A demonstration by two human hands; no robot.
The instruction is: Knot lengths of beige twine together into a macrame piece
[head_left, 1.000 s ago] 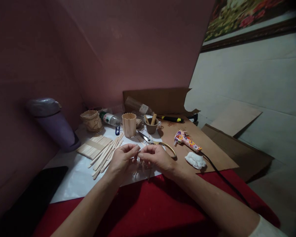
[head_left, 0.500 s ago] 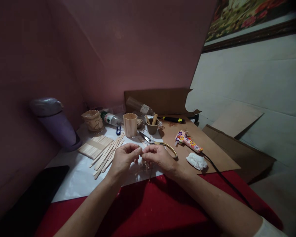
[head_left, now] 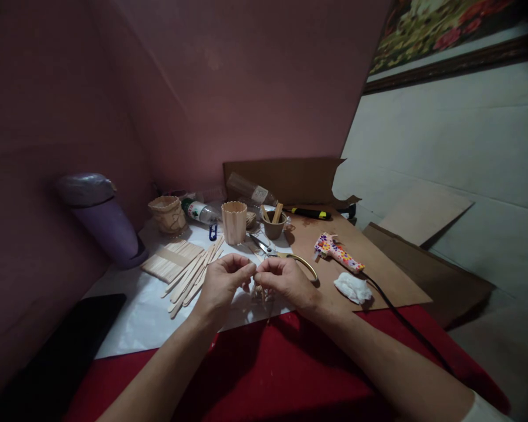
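My left hand [head_left: 223, 283] and my right hand [head_left: 289, 282] meet at the fingertips over the front of the white sheet [head_left: 136, 319]. Each is closed in a pinch, thumb against forefinger; what lies between the fingertips is too small to name. Thin tangled twine [head_left: 263, 293] hangs or lies just beneath my right fingers. Scissors [head_left: 270, 251] with gold handles lie partly spread just behind my right hand. Loose wooden sticks [head_left: 193, 275] are fanned out to the left of my left hand.
Behind stand a stick-walled cup [head_left: 234, 224], a decorated cup [head_left: 167, 215] and a small pot [head_left: 274, 225]. Plastic bottles [head_left: 198, 211] lie at the back. On the right cardboard [head_left: 378, 275] are a flowered glue gun [head_left: 338, 253], white tissue [head_left: 353, 288] and a cutter [head_left: 310, 213]. A purple tumbler [head_left: 103, 228] is left.
Both hands keep their pinch at nearly the same spot. The whole view has shifted very slightly, with the objects a little further right.
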